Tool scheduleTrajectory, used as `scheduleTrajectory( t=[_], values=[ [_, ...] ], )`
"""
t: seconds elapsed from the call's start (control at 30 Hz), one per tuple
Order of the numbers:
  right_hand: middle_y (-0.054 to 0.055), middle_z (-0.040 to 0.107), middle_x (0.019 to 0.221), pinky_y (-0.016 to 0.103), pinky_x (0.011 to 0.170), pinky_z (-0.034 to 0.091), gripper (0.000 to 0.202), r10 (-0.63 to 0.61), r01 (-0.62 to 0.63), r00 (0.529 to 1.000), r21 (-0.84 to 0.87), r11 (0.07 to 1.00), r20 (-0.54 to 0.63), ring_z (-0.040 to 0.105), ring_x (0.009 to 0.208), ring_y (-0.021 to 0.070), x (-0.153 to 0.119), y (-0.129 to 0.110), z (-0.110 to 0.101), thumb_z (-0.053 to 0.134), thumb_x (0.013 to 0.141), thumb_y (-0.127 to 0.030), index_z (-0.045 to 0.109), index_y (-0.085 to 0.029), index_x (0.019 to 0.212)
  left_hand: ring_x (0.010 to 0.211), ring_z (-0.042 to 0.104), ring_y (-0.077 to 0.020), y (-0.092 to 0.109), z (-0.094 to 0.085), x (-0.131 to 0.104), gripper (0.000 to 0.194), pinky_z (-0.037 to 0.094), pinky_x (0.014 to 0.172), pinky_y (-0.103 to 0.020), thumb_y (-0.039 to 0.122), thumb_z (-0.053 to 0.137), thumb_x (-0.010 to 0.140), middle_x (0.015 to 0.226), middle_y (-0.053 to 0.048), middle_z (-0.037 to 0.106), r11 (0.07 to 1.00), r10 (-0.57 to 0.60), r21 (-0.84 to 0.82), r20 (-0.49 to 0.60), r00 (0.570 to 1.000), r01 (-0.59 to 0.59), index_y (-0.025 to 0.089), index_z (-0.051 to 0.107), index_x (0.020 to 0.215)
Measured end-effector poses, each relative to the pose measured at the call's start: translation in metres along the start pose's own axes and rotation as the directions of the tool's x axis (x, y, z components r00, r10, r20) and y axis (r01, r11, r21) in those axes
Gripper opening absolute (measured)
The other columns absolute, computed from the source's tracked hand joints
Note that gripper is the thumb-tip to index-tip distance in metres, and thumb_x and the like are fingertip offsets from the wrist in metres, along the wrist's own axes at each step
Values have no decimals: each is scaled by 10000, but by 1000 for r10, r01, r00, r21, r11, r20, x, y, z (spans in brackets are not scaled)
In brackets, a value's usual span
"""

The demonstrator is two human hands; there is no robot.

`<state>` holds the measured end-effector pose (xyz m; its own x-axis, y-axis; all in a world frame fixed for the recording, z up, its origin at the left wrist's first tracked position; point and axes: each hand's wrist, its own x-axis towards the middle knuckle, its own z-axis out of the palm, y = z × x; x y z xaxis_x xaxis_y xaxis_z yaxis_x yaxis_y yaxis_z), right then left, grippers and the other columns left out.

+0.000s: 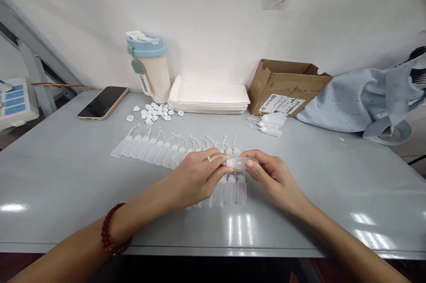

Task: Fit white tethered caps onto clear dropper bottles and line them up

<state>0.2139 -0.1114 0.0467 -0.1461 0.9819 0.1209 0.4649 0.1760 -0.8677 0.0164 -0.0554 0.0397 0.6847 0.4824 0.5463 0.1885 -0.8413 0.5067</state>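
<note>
Between my two hands lies a small translucent bottle [240, 163], held sideways above the table. My left hand [196, 176] pinches its white neck end, where a thin white strap curls out over the fingers. The fingers of my right hand [271, 174] close on the bottle's other end. Behind and left of my hands, a row of similar bottles [151, 149] lies side by side, straps pointing to the wall. Nearer me, a second row of bottles [230, 192] is partly covered by my left hand and forearm.
White caps [153, 112] lie loose near a tumbler [153, 69] and a phone [103, 102]. A stack of white envelopes [209, 96] rests by the wall. Several bottles [270, 124] lie before a cardboard box [286, 87]. A light blue cloth bag [346, 101] sits at right.
</note>
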Motion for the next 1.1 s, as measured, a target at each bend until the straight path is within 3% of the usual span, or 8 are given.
scheduleTrajectory(
  t=[0.1,0.2,0.37,0.57,0.77,0.9,1.1],
  values=[
    [-25,543,671,215,493,392,190,-55,53,997,-36,998,-49,478,553,103,0,3,0,508,904,-318,577,-177,1010,625,509,-101,2,-1,2,97,396,570,-208,148,517,896,707,-15,584,995,-95,-47,-19,995,94,115,604,866],
    [9,603,832,223,552,449,228,-196,182,976,-137,974,-98,531,623,114,1,7,0,534,889,-253,525,-199,1110,565,472,-88,5,-4,5,170,366,537,-204,174,478,914,626,18,533,976,-202,-81,3,979,202,128,608,815],
    [22,636,859,233,573,449,161,-323,282,940,-286,916,-109,518,600,111,1,12,1,506,906,-203,555,-192,1059,545,495,-80,6,-8,8,285,346,512,-204,212,439,933,613,18,570,935,-302,-158,118,946,318,139,605,713],
    [-15,580,702,223,533,403,130,-216,200,972,-164,966,-87,483,566,103,0,8,0,500,903,-234,602,-165,948,542,487,-81,6,-6,6,258,361,551,-214,197,465,925,596,22,554,957,-250,-132,74,965,258,136,608,719],
    [-35,487,608,243,513,334,193,-36,38,998,47,998,-47,418,537,102,1,5,-2,510,885,-320,625,-167,863,548,408,-100,2,-2,3,207,320,513,-222,163,443,930,607,14,471,998,-50,46,-19,999,50,140,562,762],
    [-57,405,526,248,483,287,251,58,-59,998,178,982,10,357,485,98,1,5,-2,522,870,-393,624,-166,849,534,364,-108,0,-1,1,220,298,485,-235,174,409,948,616,8,440,992,28,122,-32,999,-24,142,539,773],
    [-67,357,501,240,443,261,333,179,-200,979,324,925,94,318,452,90,3,3,-1,528,851,-482,585,-160,788,547,399,-114,0,0,0,221,345,513,-239,180,386,960,647,-13,505,974,69,215,6,998,-69,143,541,808]
  ],
)
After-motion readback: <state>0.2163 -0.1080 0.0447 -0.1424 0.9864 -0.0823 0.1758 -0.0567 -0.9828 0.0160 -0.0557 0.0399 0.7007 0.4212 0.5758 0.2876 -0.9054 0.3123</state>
